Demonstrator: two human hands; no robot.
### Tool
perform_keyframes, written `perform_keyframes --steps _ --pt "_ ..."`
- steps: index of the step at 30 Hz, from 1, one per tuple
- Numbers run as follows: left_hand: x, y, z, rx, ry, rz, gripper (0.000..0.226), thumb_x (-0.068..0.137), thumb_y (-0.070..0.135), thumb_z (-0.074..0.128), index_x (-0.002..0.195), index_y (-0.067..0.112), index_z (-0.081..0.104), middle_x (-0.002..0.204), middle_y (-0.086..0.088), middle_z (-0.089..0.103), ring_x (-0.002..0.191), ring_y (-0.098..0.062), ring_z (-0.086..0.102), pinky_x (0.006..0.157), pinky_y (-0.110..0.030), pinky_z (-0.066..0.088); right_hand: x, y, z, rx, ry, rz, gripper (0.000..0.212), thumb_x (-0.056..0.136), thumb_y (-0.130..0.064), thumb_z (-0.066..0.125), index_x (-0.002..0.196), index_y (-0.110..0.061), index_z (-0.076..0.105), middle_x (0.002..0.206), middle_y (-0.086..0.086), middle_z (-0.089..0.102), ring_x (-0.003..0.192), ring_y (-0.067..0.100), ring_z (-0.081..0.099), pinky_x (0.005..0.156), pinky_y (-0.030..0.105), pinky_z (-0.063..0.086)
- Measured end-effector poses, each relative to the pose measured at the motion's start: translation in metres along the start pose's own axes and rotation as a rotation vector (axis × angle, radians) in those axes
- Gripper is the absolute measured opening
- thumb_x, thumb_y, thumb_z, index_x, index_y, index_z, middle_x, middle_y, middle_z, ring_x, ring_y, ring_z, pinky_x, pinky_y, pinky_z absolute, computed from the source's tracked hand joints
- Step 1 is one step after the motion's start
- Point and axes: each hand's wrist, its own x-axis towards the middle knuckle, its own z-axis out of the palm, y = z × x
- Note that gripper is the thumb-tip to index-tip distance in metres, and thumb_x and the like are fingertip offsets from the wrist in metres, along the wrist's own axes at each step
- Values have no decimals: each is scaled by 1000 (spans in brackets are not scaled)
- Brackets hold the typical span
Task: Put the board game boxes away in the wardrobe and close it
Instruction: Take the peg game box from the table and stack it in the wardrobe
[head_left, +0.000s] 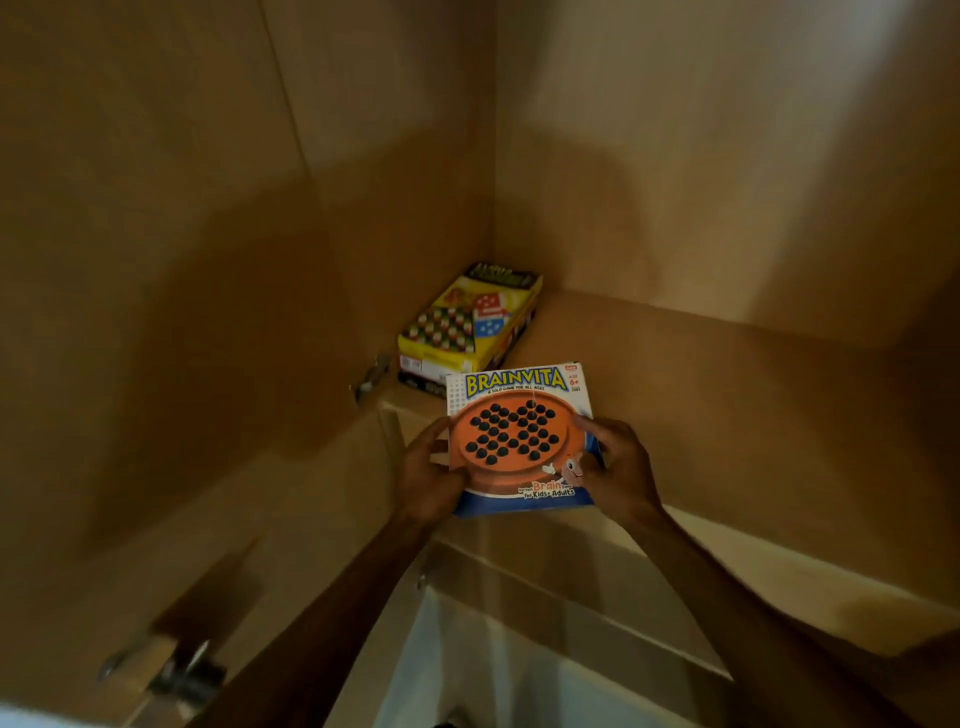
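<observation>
Gripping Brainvita box (521, 441) by both side edges: left hand (431, 480), right hand (618, 467); yellow game box (467, 322) on wardrobe shelf (727, 405) behind.

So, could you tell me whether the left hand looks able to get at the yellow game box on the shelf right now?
Probably not yet: the left hand and right hand both grip the Brainvita box, which sits between them and the yellow game box.

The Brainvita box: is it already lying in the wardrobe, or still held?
Still held. Left hand and right hand grip the Brainvita box by its sides at the shelf front.
</observation>
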Motion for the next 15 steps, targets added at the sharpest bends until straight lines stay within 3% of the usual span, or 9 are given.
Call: perform_keyframes --steps 2,5,7,9,12,15 --pt "44 13 6 28 -17 64 59 77 -4 67 128 25 59 120 -3 65 106 -21 64 80 -36 59 41 -4 3 -9 47 12 47 83 7 61 127 -11 60 127 9 53 112 14 54 82 13 47" --pt "93 35 14 91 -44 133 44 88 -5 57 128 14 60 122 -3 65 109 -14 59 73 -8 49 90 -11 9 -27 82 28 45 84 3 63 127 -10 61 128 11 54 115 22 56 88 29 52" --pt "128 47 19 123 -60 162 33 93 5 59 126 12 61 124 -3 63 116 -20 59 79 -14 51 125 -12 13 -37 90 16 42 86 0 62 127 -11 61 128 12 54 117 25 56 92 35 53" --pt "155 64 19 157 -129 137 44 84 11 73 126 11 60 130 -4 57 121 -22 54 91 -28 53 155 -14 18 -57 93 6 40 88 -2 62 127 -10 61 127 14 55 117 28 56 93 33 51" --pt "188 81 18 302 -300 116 67 75 9 82 135 13 53 136 -7 54 124 -22 53 94 -20 43 188 -18 22 -84 76 -4 35 88 -2 62 123 -7 63 123 15 58 110 26 59 84 25 45" --pt "212 85 12 404 -407 102 71 71 18 86 135 17 54 137 -6 56 126 -24 54 94 -16 44 206 -12 28 -71 45 -43 24 85 5 61 107 -2 70 115 15 60 101 21 60 71 16 48"
